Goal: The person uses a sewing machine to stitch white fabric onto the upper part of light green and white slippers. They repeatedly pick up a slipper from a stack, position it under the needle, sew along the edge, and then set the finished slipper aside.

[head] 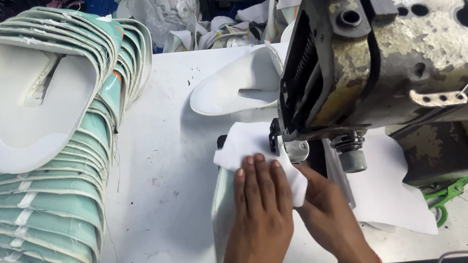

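Note:
My left hand (260, 208) lies flat, fingers together, pressing a white fabric piece (241, 142) down over a mint-green and white shoe upper piece (222, 201) on the white table (174, 174). My right hand (330, 212) is just to the right, partly under the left hand, holding the edge of the same white fabric. Both hands sit directly in front of the presser foot (297, 150) of a worn sewing machine (402, 51). The needle area is partly hidden by the machine head.
A tall nested stack of mint-green and white shoe uppers (46, 148) fills the left side. A single white upper (237, 86) lies behind the machine head. A white sheet (390, 189) and green-handled scissors (447, 197) lie right. More cut pieces are heaped at the back.

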